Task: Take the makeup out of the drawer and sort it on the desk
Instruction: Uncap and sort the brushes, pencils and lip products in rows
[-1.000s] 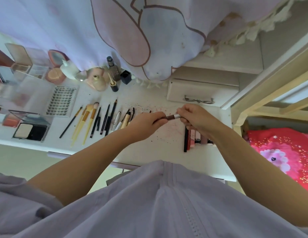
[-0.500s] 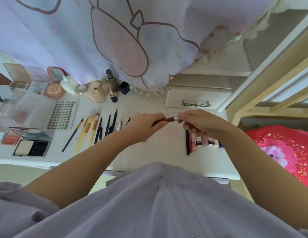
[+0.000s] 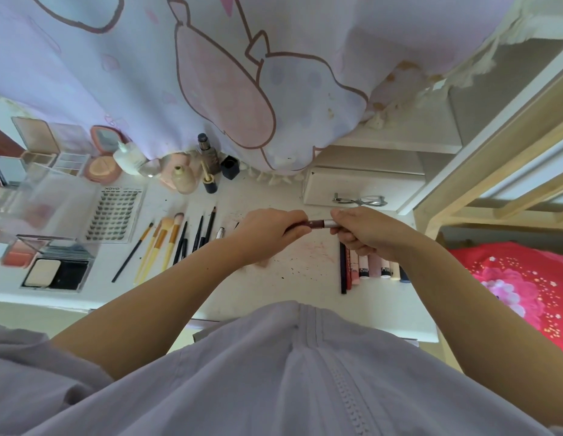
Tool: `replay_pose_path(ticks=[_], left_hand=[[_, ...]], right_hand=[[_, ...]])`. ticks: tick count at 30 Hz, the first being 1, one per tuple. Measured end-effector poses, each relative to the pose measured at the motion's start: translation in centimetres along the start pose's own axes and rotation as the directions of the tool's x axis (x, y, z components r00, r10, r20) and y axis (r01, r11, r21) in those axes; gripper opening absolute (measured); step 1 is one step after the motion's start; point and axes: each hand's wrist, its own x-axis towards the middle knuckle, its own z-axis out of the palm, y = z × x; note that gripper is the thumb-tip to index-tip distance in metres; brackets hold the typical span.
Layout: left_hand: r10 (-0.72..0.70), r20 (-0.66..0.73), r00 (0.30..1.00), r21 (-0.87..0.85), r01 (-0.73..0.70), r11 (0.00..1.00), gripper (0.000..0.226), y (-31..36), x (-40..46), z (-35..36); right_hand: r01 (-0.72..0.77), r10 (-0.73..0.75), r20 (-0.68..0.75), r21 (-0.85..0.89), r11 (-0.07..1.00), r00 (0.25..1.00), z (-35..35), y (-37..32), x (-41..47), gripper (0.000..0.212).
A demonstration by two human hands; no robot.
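A slim makeup pencil (image 3: 316, 224), dark red with a silver end, is held level above the white desk (image 3: 292, 272), between the two hands. The dark barrel is gripped by the left hand (image 3: 267, 229), whose fingers are curled round it with the knuckles turned upward. The silver end is pinched by the right hand (image 3: 365, 229), its fingers (image 3: 346, 215) folded over the tip and the thumb tucked beneath. Both forearms are stretched forward from the body and angled inward, so that the hands nearly meet over the middle of the desk; the wrists are held roughly straight.

On the desk just below the right hand, a row of lip tubes and pencils (image 3: 368, 267) is laid side by side. To the left of the left hand, brushes (image 3: 160, 247) with yellow handles and several dark pencils (image 3: 201, 234) are lined up. Further left a lash tray (image 3: 113, 215) is seen, with open palettes (image 3: 53, 272) beside it. Small bottles (image 3: 185, 179) are gathered at the back, under the edge of a hanging pale curtain (image 3: 211, 73). A small white drawer unit (image 3: 361, 187) is seen behind the right hand, with an eyelash curler (image 3: 358, 201) lying against its front.
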Motion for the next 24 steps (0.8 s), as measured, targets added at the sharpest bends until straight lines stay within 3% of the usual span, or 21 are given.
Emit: replay_pose_path(ticks=[3,7,11,16,21,24], left_hand=[[0.003,-0.018,1.0,-0.031,-0.004,0.999,0.023,-0.1,0.2,-0.2],[0.0,-0.042,0.999,-0.031,-0.001,1.0,0.024,0.0,0.5,-0.3],[-0.008,-0.019,1.0,-0.029,0.008,1.0,0.027,-0.3,0.5,-0.2],[-0.01,-0.033,0.999,-0.027,0.009,1.0,0.026,-0.2,0.7,-0.2],[0.0,0.017,1.0,0.01,-0.001,1.0,0.026,-0.5,0.6,0.0],[-0.012,0.017,1.0,-0.015,0.012,1.0,0.023,-0.4,0.6,0.2]], right_hand=[[0.028,-0.03,0.029,0.068,0.997,0.999,-0.7,-0.4,0.1,0.02],[-0.04,0.04,0.037,0.002,0.999,0.999,-1.1,-0.8,0.5,0.042],[0.03,-0.031,0.068,0.015,0.999,0.997,-1.3,-0.8,0.6,0.018],[-0.031,0.03,0.042,0.028,0.999,0.999,-0.7,-0.6,0.9,0.045],[0.023,-0.032,0.09,0.094,0.995,0.995,-0.7,0.0,0.7,0.017],[-0.04,0.038,0.053,0.052,0.998,0.998,-0.6,-0.1,0.7,0.037]])
